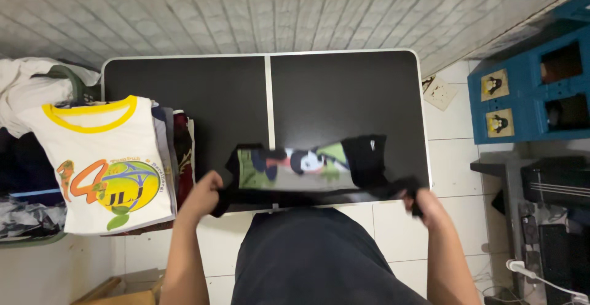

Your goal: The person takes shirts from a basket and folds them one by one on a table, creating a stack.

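1. As we look down from the head camera, we hold a black shirt (307, 170) with a colourful print, stretched between our two hands over the near edge of a black folding table (332, 90).
2. Our left hand (206, 195) is closed on the left end of the black shirt, at the near left part of the table; the fingers are curled around the cloth.
3. Our right hand (419, 203) is closed on the right end of the same shirt, just past the near right corner of the table. This part is blurred, so we cannot tell how the fingers sit.
4. The middle of the shirt lies on the table surface, and the print faces up.
5. On the left side of the table there is a pile of clothes; on top lies a white shirt (104, 163) with a yellow collar and an orange and green print. It is near our left hand but does not touch it.
6. Behind the table we see a pale quilted mattress (276, 10).
7. At the right stands a blue crate (528, 96) on the tiled floor (455, 133), well apart from the table.
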